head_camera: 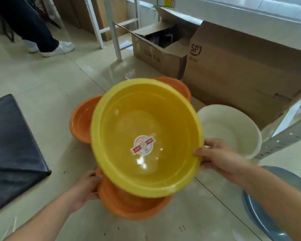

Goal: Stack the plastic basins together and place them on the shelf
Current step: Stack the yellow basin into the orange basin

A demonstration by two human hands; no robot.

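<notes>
A yellow basin (146, 119) with a round sticker inside is held tilted above the floor; my right hand (217, 157) grips its right rim. Beneath it sits an orange basin (129, 204), whose left rim my left hand (87, 188) holds. Two more orange basins lie on the floor behind, one at the left (80, 119) and one at the back (177, 86), both partly hidden by the yellow one. A white basin (233, 129) rests on the floor to the right. A blue-grey basin (261, 211) shows at the lower right under my forearm.
Two cardboard boxes (233, 70) stand behind the basins, under a white metal shelf frame (285, 138). A dark cushioned seat (12, 145) is at the left. Another person's legs and white shoes (57, 47) are at the far left back.
</notes>
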